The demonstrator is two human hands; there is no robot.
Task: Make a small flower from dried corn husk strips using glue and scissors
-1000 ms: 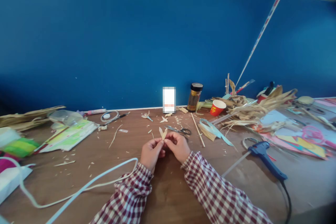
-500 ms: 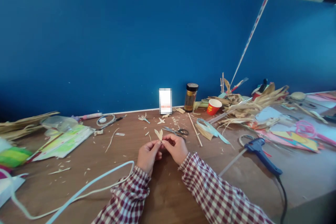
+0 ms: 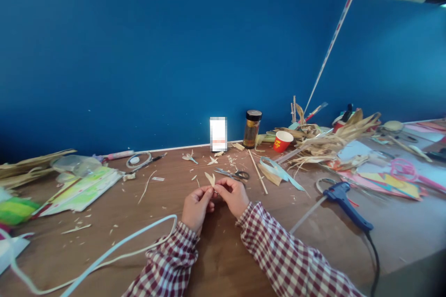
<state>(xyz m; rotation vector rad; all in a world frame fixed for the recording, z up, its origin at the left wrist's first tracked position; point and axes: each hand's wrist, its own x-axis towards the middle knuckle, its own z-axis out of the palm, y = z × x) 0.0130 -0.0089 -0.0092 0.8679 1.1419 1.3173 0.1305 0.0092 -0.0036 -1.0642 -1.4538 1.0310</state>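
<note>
Fingers of the left hand (image 3: pixel 195 206) and right hand (image 3: pixel 235 197) close in a tight pinch on the base of a pale husk piece (image 3: pixel 211 179), over the table (image 3: pixel 223 264) — probably gripped low so its tips spread freely. Scissors (image 3: pixel 234 174) lie just beyond, seemingly for easy reach; the glue gun (image 3: pixel 350 206) rests well to the right — presumably out of the way.

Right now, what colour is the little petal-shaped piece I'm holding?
The petal-shaped piece is pale cream; the head view, the only one, shows it.
</note>
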